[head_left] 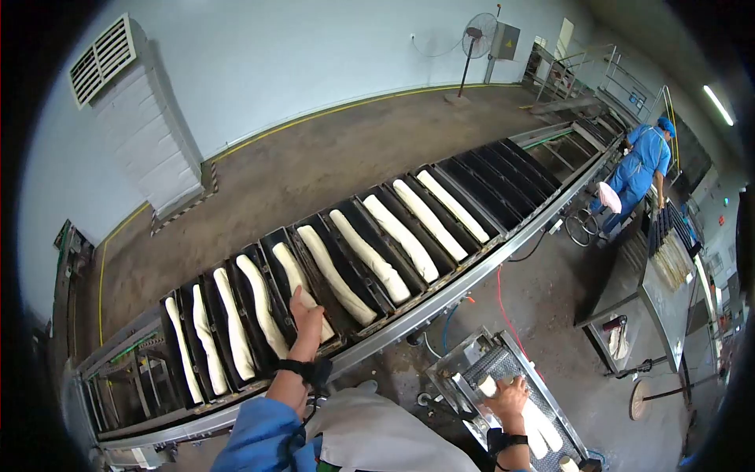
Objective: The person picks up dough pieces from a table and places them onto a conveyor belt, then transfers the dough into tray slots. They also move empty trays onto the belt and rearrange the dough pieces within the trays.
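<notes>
My left hand (307, 316) rests on the near end of a pale dough roll (288, 267) lying in a long black baking tin. Its fingers look stretched out along the dough, though the undersides are hidden. More dough rolls (370, 256) lie one to a tin on both sides of it. Down at the right, my right hand (507, 399) has its fingers curled round a dough roll (487, 385) on a small metal conveyor (511, 360). Other dough rolls (543, 429) lie beneath and beside that hand.
A metal conveyor frame (385, 337) carries the tins, including several bare black tins (499, 177) farther along. A co-worker in blue (641, 161) stands at the far right beside a metal table (664, 303). A red hose (511, 315) crosses the floor. A standing fan (476, 35) is by the wall.
</notes>
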Tool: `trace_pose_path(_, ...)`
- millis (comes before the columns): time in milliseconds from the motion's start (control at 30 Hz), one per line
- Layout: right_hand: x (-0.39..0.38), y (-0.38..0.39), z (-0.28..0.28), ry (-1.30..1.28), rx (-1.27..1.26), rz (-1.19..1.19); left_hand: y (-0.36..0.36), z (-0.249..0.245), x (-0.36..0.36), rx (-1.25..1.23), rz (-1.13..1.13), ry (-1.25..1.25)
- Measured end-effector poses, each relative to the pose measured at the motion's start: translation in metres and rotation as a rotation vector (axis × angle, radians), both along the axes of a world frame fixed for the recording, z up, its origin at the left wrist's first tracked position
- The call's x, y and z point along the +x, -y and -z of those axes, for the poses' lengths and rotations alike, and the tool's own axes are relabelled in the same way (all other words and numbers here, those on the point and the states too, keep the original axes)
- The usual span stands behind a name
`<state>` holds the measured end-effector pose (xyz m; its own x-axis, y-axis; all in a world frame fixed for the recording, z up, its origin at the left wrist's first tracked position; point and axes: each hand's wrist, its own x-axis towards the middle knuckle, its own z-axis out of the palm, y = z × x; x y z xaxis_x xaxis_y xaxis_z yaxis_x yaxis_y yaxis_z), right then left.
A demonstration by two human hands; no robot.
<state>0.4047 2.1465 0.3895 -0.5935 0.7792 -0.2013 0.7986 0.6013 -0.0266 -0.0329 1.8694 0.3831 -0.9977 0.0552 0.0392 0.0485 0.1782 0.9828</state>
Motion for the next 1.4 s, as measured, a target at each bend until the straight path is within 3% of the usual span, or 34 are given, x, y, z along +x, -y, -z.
trace_pose_path(33,-0.001,-0.007,0.002,-0.048,-0.04,0.043,0.0,0.003,0.0,-0.033,-0.024,0.067)
trace_pose_path(67,-0.002,-0.013,0.002,-0.097,-0.081,0.087,0.006,0.021,-0.006,-0.182,-0.043,-0.06)
trace_pose_path(200,0.005,-0.042,0.011,-0.353,-0.116,0.142,0.009,0.014,-0.013,-0.332,-0.047,-0.132)
trace_pose_path(267,0.011,-0.07,0.026,-0.544,0.0,0.132,0.005,0.018,-0.018,0.163,-0.021,0.096)
trace_pose_path(333,0.007,-0.102,0.009,-0.653,0.031,0.172,-0.002,0.012,-0.006,-0.155,-0.084,0.103)
trace_pose_path(433,-0.016,-0.184,-0.068,-0.877,0.208,0.147,-0.023,-0.02,0.021,-0.148,-0.067,0.338)
trace_pose_path(500,-0.037,-0.206,-0.144,-1.092,0.249,0.08,0.001,0.025,0.023,-0.188,-0.167,0.181)
trace_pose_path(533,-0.048,-0.209,-0.183,-1.249,0.084,0.155,0.004,0.034,0.023,-0.159,-0.184,0.168)
trace_pose_path(600,-0.06,-0.233,-0.238,-1.351,-0.035,0.07,-0.001,0.045,0.017,-0.438,-0.229,-0.232)
trace_pose_path(633,-0.065,-0.246,-0.256,-1.363,-0.099,0.111,-0.026,0.008,0.028,-0.328,-0.241,-0.274)
trace_pose_path(667,-0.081,-0.245,-0.279,-1.327,0.009,0.207,-0.041,-0.013,0.031,-0.351,-0.213,-0.293)
trace_pose_path(733,-0.112,-0.26,-0.296,-1.545,-0.047,0.052,-0.074,-0.054,0.04,-0.282,-0.107,-0.317)
trace_pose_path(767,-0.127,-0.276,-0.291,-1.644,-0.158,0.004,-0.085,-0.044,0.035,-0.126,-0.07,-0.305)
trace_pose_path(900,-0.167,-0.32,-0.256,-1.731,-0.43,-0.278,-0.13,-0.071,0.051,-0.203,0.054,-0.408)
trace_pose_path(933,-0.166,-0.34,-0.231,-1.749,-0.451,-0.185,-0.136,-0.061,0.051,-0.214,0.052,-0.45)
trace_pose_path(1067,-0.125,-0.37,-0.134,-1.399,-0.315,0.071,-0.165,-0.034,0.057,-0.152,0.076,-0.351)
trace_pose_path(1167,-0.049,-0.373,-0.037,-0.812,0.078,0.011,-0.199,-0.04,0.066,-0.107,0.094,-0.31)
trace_pose_path(1267,0.042,-0.349,0.046,-0.338,0.035,0.158,-0.228,-0.046,0.068,-0.17,0.124,-0.311)
trace_pose_path(1333,0.085,-0.315,0.042,-0.131,-0.1,0.438,-0.255,-0.044,0.068,-0.166,0.212,-0.296)
trace_pose_path(1400,0.131,-0.295,0.067,-0.083,0.069,0.48,-0.282,-0.041,0.07,-0.15,0.251,-0.254)
